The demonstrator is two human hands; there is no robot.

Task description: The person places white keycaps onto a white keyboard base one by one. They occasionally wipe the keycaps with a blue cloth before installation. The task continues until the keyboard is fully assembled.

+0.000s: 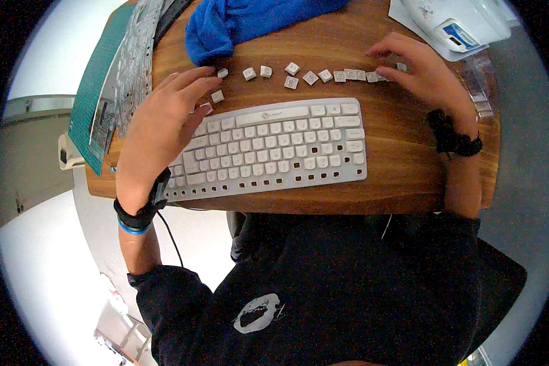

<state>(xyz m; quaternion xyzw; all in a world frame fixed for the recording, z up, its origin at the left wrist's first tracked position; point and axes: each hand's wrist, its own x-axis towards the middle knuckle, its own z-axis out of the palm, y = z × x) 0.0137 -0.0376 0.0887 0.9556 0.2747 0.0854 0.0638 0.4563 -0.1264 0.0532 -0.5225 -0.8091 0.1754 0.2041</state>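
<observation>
A white keyboard (268, 145) lies on the wooden table, its long space bar on the far side. Dark bare sockets show along its near row and toward its right end. Beyond it, several loose white keycaps (291, 82) form an uneven row. My left hand (171, 116) spans the keyboard's left end, its fingers stretched toward a small keycap (222, 72) and its thumb apart. At the row's right end, my right hand (418, 70) has index finger and thumb spread, with the thumb by a keycap (381, 74). Whether either hand touches a keycap, I cannot tell.
A blue cloth (244, 27) lies at the table's far side. On the left are a green cutting mat (91, 131) and a crinkled clear plastic sheet (134, 67). A whitish plastic package (457, 27) sits at the far right, near clear plastic (479, 85).
</observation>
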